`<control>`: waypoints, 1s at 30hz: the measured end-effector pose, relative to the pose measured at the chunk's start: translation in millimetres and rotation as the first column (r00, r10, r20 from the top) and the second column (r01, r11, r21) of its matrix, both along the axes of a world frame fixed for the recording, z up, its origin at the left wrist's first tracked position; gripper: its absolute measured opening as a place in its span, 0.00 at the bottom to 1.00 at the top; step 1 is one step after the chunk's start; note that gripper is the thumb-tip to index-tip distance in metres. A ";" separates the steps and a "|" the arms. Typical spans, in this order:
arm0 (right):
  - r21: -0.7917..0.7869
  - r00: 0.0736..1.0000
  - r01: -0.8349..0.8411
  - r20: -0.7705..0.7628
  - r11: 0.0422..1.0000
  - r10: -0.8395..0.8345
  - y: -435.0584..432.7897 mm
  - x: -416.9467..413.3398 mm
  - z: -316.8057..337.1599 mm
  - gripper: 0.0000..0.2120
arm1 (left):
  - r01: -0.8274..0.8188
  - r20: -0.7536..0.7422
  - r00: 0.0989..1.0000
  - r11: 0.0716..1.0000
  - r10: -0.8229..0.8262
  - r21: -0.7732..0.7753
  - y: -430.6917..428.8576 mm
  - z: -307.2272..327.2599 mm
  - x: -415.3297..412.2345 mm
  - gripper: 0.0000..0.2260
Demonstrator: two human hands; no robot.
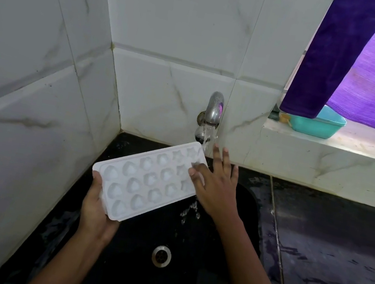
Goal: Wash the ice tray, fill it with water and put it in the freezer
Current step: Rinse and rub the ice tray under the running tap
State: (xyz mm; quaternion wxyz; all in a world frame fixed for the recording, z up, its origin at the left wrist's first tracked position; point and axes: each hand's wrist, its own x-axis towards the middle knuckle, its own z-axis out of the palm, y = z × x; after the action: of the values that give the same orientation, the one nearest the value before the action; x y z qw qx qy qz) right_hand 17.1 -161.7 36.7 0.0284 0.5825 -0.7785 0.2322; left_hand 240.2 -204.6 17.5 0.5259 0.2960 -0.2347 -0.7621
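White ice tray [147, 179] tilted over black sink [198, 256], far end under running tap [214, 107]. I see L hand [96, 211] gripping near end; R hand [217, 187] fingers spread, flat on far cells.

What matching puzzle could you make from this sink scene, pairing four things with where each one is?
Things:
1. ice tray
2. tap
3. teal tub
4. drain

Places:
A. on the window ledge, by the purple curtain
B. in the bottom of the black sink
C. on the tiled wall, with water running from it
D. held tilted over the sink by the left hand

Right pairs: 1-D, 2-C, 3-A, 4-B.
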 end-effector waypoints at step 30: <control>0.022 1.000 0.008 0.026 1.000 -0.008 -4.0 -1.3 -2.4 0.22 | -0.011 -0.039 0.999 0.998 0.009 -0.056 -3.6 -3.0 -3.6 0.25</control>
State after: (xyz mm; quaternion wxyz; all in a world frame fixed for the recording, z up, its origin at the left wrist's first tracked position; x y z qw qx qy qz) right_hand 15.8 -165.7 34.3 0.0129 0.5767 -0.7835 0.2312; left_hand 236.6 -208.2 14.5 0.5424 0.2673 -0.2442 -0.7581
